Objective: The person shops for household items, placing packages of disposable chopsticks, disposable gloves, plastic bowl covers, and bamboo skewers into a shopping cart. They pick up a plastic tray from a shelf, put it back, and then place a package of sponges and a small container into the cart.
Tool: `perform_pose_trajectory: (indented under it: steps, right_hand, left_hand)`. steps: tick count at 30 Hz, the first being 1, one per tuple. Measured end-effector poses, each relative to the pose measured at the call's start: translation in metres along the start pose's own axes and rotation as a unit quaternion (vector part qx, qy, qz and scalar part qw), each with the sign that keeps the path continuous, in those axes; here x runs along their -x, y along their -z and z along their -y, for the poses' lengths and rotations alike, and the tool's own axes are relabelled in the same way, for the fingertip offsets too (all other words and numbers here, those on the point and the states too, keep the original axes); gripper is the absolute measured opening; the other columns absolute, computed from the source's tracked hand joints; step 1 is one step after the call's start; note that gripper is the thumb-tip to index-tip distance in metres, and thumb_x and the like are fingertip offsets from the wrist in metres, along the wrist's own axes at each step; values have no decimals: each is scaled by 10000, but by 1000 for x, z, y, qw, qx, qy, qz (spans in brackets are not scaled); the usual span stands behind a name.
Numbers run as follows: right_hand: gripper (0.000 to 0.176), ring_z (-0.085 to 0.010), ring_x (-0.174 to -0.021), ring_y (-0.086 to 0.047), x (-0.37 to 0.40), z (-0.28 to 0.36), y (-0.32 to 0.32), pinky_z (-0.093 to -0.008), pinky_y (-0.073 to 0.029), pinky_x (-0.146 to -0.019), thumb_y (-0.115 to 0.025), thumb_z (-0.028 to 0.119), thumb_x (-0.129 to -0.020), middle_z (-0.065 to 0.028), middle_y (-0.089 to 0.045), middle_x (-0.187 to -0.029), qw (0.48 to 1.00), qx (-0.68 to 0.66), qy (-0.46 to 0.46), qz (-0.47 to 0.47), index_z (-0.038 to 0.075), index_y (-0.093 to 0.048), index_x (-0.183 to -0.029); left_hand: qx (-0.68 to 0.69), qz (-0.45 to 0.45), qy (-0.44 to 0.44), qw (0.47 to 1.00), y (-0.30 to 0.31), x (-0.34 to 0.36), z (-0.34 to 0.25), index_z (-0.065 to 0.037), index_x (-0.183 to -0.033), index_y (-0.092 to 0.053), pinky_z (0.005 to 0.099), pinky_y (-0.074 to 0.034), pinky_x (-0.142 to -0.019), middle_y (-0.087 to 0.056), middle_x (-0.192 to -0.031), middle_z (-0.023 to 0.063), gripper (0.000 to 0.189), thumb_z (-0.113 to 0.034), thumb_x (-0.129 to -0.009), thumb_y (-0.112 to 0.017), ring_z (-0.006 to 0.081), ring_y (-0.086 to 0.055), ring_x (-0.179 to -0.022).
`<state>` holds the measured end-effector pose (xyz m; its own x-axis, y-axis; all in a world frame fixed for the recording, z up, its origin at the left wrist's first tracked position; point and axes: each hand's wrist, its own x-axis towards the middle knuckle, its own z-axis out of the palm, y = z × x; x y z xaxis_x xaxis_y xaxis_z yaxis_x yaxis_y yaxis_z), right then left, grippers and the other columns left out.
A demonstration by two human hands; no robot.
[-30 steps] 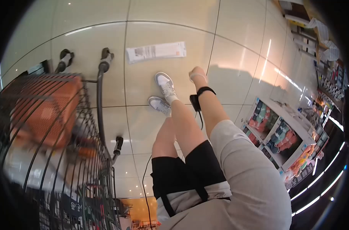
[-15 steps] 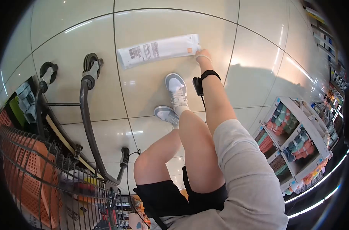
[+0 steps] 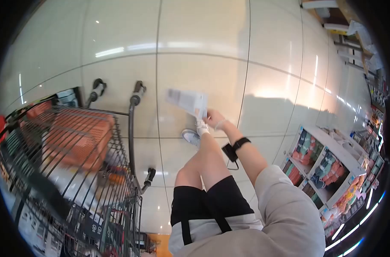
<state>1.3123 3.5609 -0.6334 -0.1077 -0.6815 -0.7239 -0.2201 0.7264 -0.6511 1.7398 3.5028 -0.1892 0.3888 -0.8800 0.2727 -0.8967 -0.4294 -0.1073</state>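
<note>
A long white plastic package [image 3: 186, 102] with dark print is lifted in front of my legs, blurred by motion. Its near end is pinched between the fingers of my right hand [image 3: 215, 119], and the far end points up and to the left. Part of a grey-and-white shoe [image 3: 190, 137] shows beneath it. A bead bracelet and a black strap with a small black box [image 3: 230, 150] sit on my right wrist and forearm. My left hand is out of the picture.
On the left stands a wire shopping cart [image 3: 130, 188] holding an orange plastic basket [image 3: 81, 132] and other goods; its wheels [image 3: 138, 92] rest on the tiled floor. A white shelf unit [image 3: 308, 171] with rolled coloured textiles is at the right.
The package has come up off the floor in my right hand, swinging toward my body. My view has shifted, so more of the cart shows at the left.
</note>
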Motion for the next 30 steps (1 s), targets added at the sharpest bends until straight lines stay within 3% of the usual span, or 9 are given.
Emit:
perform_pose_trajectory:
  steps: [1,3,7,12,13,18,22,24,30]
  right_hand:
    - [274,-322,-751,-599,22,27,5,-378,-468,-714,-544,222,-740,-181,-624,-798,997,39,74,5,12,-586,-911]
    - [245,-337,-726,-587,68,83,9,-400,-466,-682,-534,210,-725,-197,-607,-787,993,38,109,0,15,-575,-867]
    - [240,-179,-669,-579,180,211,34,-308,-452,-619,-581,204,-747,-136,-597,-749,983,131,127,16,0,-548,-870]
    - [156,-129,-669,-562,288,335,61,-265,-459,-636,-528,91,-795,-71,-598,-751,958,-38,244,144,-9,-555,-912]
    - [141,-128,-687,-561,301,346,62,-263,-459,-655,-518,64,-799,-63,-596,-768,953,-33,255,162,-12,-555,-912]
    - [131,-125,-728,-557,376,421,61,-259,-453,-694,-525,28,-792,-52,-586,-797,891,39,369,261,-12,-553,-914]
    - [118,-126,-702,-589,432,480,27,-265,-466,-651,-565,34,-763,-75,-608,-771,816,66,471,328,-5,-573,-874]
    - [111,-127,-701,-591,463,514,6,-270,-467,-647,-563,35,-766,-84,-605,-775,782,86,503,359,-2,-573,-871]
    - [263,-178,-834,-566,492,557,-81,-281,-444,-737,-619,68,-761,-99,-580,-890,660,192,580,437,2,-533,-1000]
  left_hand:
    - [103,-3,32,994,8,7,-5,-9,-805,-617,356,-437,-555,-600,-731,148,336,-319,-857,-495,247,-534,-612]
    - [116,-72,-202,970,-21,3,47,51,-903,-561,281,-474,-605,-584,-793,142,286,-144,-928,-353,234,-568,-660]
    - [173,-22,-53,983,10,3,-7,-40,-1113,-458,337,-447,-671,-546,-997,141,304,-134,-828,-509,302,-560,-820]
    - [218,-11,-77,973,44,-5,-12,-35,-1042,-515,385,-362,-892,-505,-1048,184,377,-151,-693,-598,345,-444,-1042]
    - [233,-15,3,972,47,9,8,-43,-987,-544,406,-348,-903,-508,-1050,179,381,-182,-647,-644,340,-433,-1057]
    - [478,209,-281,806,100,43,-58,-85,-1216,-456,437,-279,-988,-402,-1241,184,783,-325,-536,-760,338,-345,-1184]
    - [536,184,-234,790,162,54,-72,-87,-1292,-359,439,-258,-1008,-387,-1256,189,884,-341,-549,-765,355,-318,-1207]
    - [541,53,-178,820,171,47,-66,-72,-1257,-382,419,-361,-929,-446,-1193,170,774,-286,-604,-738,327,-421,-1131]
    - [561,-8,-11,828,141,41,-6,-38,-1088,-505,356,-464,-721,-560,-990,122,392,-142,-730,-625,259,-568,-892]
